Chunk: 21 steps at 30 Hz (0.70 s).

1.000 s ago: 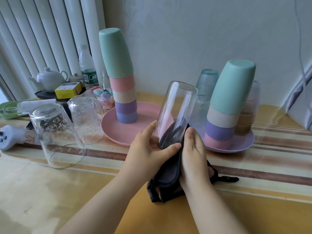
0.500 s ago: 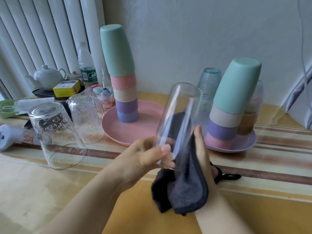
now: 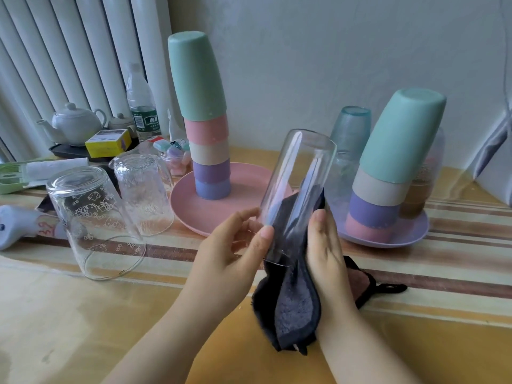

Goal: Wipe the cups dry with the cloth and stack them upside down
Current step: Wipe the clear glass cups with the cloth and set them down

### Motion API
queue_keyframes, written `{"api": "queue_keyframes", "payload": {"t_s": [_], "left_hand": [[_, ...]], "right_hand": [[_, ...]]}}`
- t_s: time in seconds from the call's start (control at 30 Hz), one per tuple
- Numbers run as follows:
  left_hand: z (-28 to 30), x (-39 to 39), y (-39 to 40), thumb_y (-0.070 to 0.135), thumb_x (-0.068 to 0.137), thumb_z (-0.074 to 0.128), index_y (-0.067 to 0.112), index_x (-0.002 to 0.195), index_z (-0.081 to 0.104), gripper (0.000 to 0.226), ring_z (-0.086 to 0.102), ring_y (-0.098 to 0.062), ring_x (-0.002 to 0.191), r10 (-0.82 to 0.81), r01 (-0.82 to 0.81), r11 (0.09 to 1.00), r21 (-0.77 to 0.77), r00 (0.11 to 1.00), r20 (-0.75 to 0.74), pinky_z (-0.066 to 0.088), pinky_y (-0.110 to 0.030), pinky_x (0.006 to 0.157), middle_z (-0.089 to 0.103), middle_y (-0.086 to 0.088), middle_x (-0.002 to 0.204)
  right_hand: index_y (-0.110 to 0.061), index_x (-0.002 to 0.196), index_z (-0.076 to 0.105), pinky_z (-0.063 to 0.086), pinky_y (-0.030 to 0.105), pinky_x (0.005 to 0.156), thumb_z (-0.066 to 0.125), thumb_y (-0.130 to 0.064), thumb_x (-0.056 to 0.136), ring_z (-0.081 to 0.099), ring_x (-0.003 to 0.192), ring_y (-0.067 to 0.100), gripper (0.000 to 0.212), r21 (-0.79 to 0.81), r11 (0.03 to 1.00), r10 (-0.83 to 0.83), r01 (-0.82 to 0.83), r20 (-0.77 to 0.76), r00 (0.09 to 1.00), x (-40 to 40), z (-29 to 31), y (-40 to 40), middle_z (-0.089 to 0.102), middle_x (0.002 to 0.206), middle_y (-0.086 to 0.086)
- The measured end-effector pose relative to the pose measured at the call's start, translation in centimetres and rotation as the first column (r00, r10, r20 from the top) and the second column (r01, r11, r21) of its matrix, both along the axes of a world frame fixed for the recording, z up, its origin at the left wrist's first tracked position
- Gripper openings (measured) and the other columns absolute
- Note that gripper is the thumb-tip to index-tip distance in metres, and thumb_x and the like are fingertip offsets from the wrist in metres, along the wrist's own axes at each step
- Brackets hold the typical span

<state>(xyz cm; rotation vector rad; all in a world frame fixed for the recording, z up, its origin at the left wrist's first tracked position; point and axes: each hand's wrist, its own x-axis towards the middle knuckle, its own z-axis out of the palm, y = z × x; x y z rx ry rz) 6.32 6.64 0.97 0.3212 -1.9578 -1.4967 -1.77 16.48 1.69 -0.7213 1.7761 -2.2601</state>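
Your left hand (image 3: 230, 253) curls its thumb and fingers around the lower part of the tall clear glass (image 3: 296, 195), held tilted, base up, above the near middle of the table (image 3: 69, 314). Your right hand (image 3: 327, 253) presses the dark cloth (image 3: 293, 309) against the glass's right side, fingers straight; part of the cloth is tucked into its mouth. Two clear glasses (image 3: 91, 217) stand upside down to the left. Stacked coloured cups sit inverted on the pink plate (image 3: 188, 214) and the purple plate (image 3: 410, 234) farther back.
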Motion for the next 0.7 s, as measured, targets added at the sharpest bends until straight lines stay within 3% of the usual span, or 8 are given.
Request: {"api": "queue_keyframes", "payload": {"t_s": [0.07, 0.17, 0.3, 0.4, 0.47, 0.57, 0.63, 0.7], "left_hand": [[0.0, 0.0, 0.3, 0.057, 0.070, 0.071, 0.033, 0.118, 0.058, 0.055, 0.069, -0.007, 0.096, -0.067, 0.065, 0.997, 0.045, 0.997, 0.040, 0.054, -0.025, 0.082, 0.071, 0.012, 0.102], [0.1, -0.1, 0.1, 0.045, 0.065, 0.085, 0.025, 0.108, 0.058, 0.055, 0.072, -0.008, 0.087, -0.088, 0.078, 0.954, 0.290, 0.996, 0.023, 0.056, -0.023, 0.074, 0.075, 0.004, 0.095], [-0.1, -0.2, -1.2, 0.040, 0.062, 0.081, 0.008, 0.109, 0.065, 0.059, 0.070, -0.023, 0.088, -0.099, 0.077, 0.846, 0.528, 0.995, 0.014, 0.054, -0.050, 0.090, 0.073, -0.007, 0.095], [-0.1, -0.4, -1.4, 0.031, 0.064, 0.074, 0.011, 0.088, 0.067, 0.032, 0.066, -0.024, 0.074, -0.177, 0.169, 0.742, 0.648, 0.983, -0.053, 0.057, -0.035, 0.071, 0.066, -0.011, 0.086], [0.1, -0.2, -1.2, 0.032, 0.069, 0.067, 0.014, 0.086, 0.072, 0.025, 0.067, -0.025, 0.074, -0.284, 0.264, 0.677, 0.687, 0.955, -0.088, 0.057, -0.031, 0.067, 0.068, -0.014, 0.090], [0.6, 0.1, -1.2, 0.032, 0.066, 0.070, 0.012, 0.080, 0.078, 0.025, 0.067, -0.027, 0.078, -0.341, 0.314, 0.580, 0.752, 0.931, -0.126, 0.054, -0.034, 0.076, 0.070, -0.016, 0.091], [0.8, 0.6, -2.0, 0.037, 0.069, 0.062, 0.010, 0.064, 0.077, 0.031, 0.069, -0.021, 0.064, -0.315, 0.308, 0.529, 0.791, 0.937, -0.154, 0.057, -0.025, 0.063, 0.070, -0.013, 0.075], [1.0, 1.1, -3.2, 0.047, 0.066, 0.068, 0.010, 0.063, 0.076, 0.038, 0.069, -0.019, 0.060, -0.306, 0.326, 0.510, 0.796, 0.934, -0.187, 0.057, -0.023, 0.056, 0.070, -0.010, 0.069]], "right_hand": [[-0.048, 0.121, 0.038, 0.033, 0.002, 0.095, 0.038, -0.030, 0.095, 0.040, 0.115, -0.024, 0.032, 0.012, 1.000, 0.020, -0.019, -0.079, 0.997, 0.4, 0.1, -0.2, 0.043, 0.131, -0.031], [-0.052, 0.120, 0.039, 0.033, 0.018, 0.105, 0.049, -0.019, 0.095, 0.040, 0.125, -0.011, 0.042, 0.108, 0.991, 0.092, -0.080, -0.116, 0.989, 0.5, -0.2, -0.7, 0.045, 0.135, -0.027], [-0.034, 0.098, 0.058, 0.044, 0.021, 0.086, 0.056, -0.008, 0.086, 0.059, 0.100, 0.001, 0.029, 0.179, 0.978, -0.102, 0.107, -0.037, 0.994, -1.4, -0.2, -0.1, 0.065, 0.106, -0.018], [-0.035, 0.094, 0.060, 0.042, 0.012, 0.085, 0.053, -0.024, 0.091, 0.057, 0.097, -0.009, 0.013, -0.050, 0.968, -0.249, 0.244, -0.173, 0.953, -2.1, 1.5, 1.2, 0.066, 0.096, -0.026], [-0.042, 0.106, 0.058, 0.035, 0.009, 0.097, 0.051, -0.034, 0.090, 0.050, 0.115, -0.010, 0.019, -0.069, 0.995, -0.089, 0.071, -0.312, 0.946, -1.4, 2.2, 1.5, 0.061, 0.117, -0.024], [-0.044, 0.124, 0.047, 0.019, 0.011, 0.110, 0.048, -0.048, 0.082, 0.026, 0.136, -0.005, 0.042, 0.278, 0.930, 0.351, -0.240, -0.485, 0.801, -0.1, 1.3, 0.8, 0.038, 0.146, -0.015], [-0.038, 0.128, 0.050, 0.017, 0.023, 0.116, 0.046, -0.060, 0.083, 0.023, 0.140, 0.000, 0.050, 0.259, 0.863, 0.503, -0.434, -0.363, 0.785, -0.2, 0.8, 0.5, 0.039, 0.146, -0.015], [-0.039, 0.116, 0.062, 0.028, 0.036, 0.112, 0.048, -0.053, 0.087, 0.040, 0.131, 0.004, 0.035, 0.124, 0.907, 0.421, -0.402, -0.240, 0.875, -1.1, 0.9, 0.7, 0.054, 0.134, -0.014]]}}
